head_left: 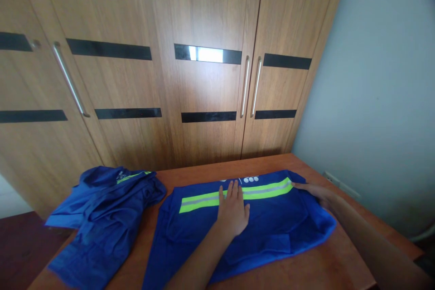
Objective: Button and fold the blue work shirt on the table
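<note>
A blue work jacket (258,217) lies partly folded on the wooden table, a yellow-green reflective stripe with a grey centre running across it. White print shows along its far edge. My left hand (233,213) rests flat on the cloth over the stripe, fingers extended and slightly apart. At the jacket's right side, my right hand (317,192) pinches the fabric near the stripe's end; one finger shows on top and the others are hidden. Below that hand, the cloth bulges out in a loose fold.
A second blue garment (112,217) with a reflective strip lies crumpled on the table (326,263) at left. Behind stands a wooden wardrobe (210,86) with metal handles and black strips. A pale wall (380,99) with a low socket strip (340,185) is at right.
</note>
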{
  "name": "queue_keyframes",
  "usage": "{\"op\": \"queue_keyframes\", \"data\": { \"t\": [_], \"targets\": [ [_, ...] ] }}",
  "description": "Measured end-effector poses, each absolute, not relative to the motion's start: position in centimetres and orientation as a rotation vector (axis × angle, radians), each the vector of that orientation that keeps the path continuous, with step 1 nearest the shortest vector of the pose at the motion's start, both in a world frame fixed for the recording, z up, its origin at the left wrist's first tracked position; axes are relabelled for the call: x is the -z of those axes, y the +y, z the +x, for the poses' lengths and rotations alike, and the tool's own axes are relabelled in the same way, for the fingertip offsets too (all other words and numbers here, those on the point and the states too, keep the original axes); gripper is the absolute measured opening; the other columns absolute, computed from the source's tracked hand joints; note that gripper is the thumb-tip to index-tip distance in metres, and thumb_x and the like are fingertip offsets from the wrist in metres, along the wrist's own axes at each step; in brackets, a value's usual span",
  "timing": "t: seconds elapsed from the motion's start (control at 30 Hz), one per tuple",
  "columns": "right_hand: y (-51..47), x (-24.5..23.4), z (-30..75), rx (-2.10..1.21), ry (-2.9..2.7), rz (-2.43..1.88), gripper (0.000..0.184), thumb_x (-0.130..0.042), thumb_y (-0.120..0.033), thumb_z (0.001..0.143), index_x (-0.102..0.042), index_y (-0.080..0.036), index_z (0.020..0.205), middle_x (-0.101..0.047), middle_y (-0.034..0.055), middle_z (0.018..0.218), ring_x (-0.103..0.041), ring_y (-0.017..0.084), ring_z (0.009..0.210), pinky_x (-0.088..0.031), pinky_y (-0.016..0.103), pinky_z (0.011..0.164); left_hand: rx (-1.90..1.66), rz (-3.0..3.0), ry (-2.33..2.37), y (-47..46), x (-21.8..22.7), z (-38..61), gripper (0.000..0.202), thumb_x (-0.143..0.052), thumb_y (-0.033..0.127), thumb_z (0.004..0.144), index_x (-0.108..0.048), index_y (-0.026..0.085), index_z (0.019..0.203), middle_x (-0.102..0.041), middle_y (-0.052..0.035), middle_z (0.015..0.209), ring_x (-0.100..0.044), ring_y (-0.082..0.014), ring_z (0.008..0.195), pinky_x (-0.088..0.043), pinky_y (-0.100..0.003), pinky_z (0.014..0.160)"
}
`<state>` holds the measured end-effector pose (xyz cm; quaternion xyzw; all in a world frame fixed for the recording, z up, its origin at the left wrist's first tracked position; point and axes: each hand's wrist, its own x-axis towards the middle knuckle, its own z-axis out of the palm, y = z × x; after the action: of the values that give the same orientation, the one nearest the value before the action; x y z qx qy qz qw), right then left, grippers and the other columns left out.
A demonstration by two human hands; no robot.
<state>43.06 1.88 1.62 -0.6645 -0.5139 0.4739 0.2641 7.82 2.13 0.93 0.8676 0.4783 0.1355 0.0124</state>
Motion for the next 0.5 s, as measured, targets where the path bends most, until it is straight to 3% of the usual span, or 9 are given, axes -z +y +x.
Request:
{"op": "queue_keyframes", "data": {
  "t": [0.07, 0.27, 0.5],
  "targets": [
    [1.0, -2.0, 42.6, -1.492, -1.297, -1.716, 0.050, -0.045, -0.058, 0.084, -0.068, -0.015, 0.097, -0.073, 0.0161, 0.098, -0.069, 0.025, 0.094, -0.055, 0.040, 0.080, -0.396, 2.676, 1.496, 2.5, -0.1, 8.5, 0.068, -0.023, 0.050, 0.090, -0.034, 0.009, 0.143, -0.025, -0.0160, 0.153, -0.016, -0.0309, 0.142, -0.009, -0.058, 0.113],
    [0.0, -4.3, 41.7, -1.491, -1.064, -1.530, 0.031, -0.062, -0.034, 0.078, -0.065, -0.018, 0.105, -0.072, 0.0137, 0.104, -0.069, 0.026, 0.094, -0.054, 0.039, 0.086, -0.404, 2.666, 1.496, 2.9, 1.4, 8.1, 0.070, -0.016, 0.053, 0.091, -0.032, 0.010, 0.144, -0.024, -0.0157, 0.154, -0.018, -0.0308, 0.142, -0.013, -0.059, 0.112],
    [0.7, -13.1, 34.5, -1.503, -1.072, -1.266, 0.026, -0.070, -0.019, 0.070, -0.065, -0.020, 0.096, -0.074, 0.0086, 0.098, -0.071, 0.024, 0.088, -0.056, 0.035, 0.085, -0.431, 2.656, 1.485, 2.6, 1.1, 8.3, 0.067, -0.019, 0.051, 0.092, -0.035, 0.010, 0.143, -0.028, -0.0163, 0.152, -0.022, -0.0315, 0.140, -0.014, -0.059, 0.111]
  ]
}}
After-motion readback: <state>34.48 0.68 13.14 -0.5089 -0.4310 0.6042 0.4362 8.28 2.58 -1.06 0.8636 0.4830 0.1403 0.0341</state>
